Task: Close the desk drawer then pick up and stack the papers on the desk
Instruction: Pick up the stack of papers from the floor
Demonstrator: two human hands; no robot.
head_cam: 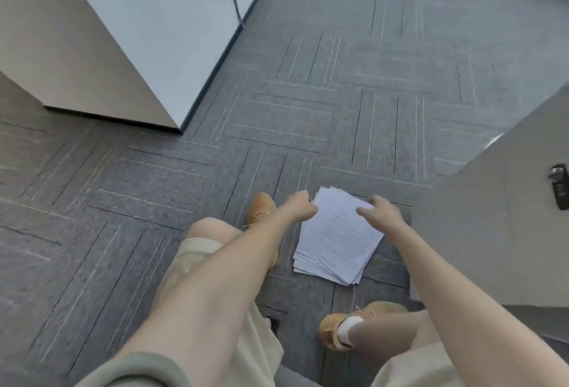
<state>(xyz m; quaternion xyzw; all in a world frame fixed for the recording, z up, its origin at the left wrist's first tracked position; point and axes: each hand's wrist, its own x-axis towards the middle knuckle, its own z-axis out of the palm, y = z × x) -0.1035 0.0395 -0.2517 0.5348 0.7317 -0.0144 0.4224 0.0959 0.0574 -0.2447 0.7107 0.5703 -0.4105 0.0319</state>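
A loose stack of white printed papers [335, 239] lies on the grey carpet between my feet, its sheets slightly fanned at the near edge. My left hand [300, 205] pinches the stack's far left corner. My right hand [381, 212] rests on the far right edge, fingers curled over the top sheets. The desk [492, 232] is a grey panel to the right of the papers; no drawer is visible on it.
A beige and white cabinet or partition [107, 48] stands at the upper left with a dark cable [235, 2] running down its side. A black device [558, 189] lies on the desk at far right. My tan boots [348, 328] flank the papers.
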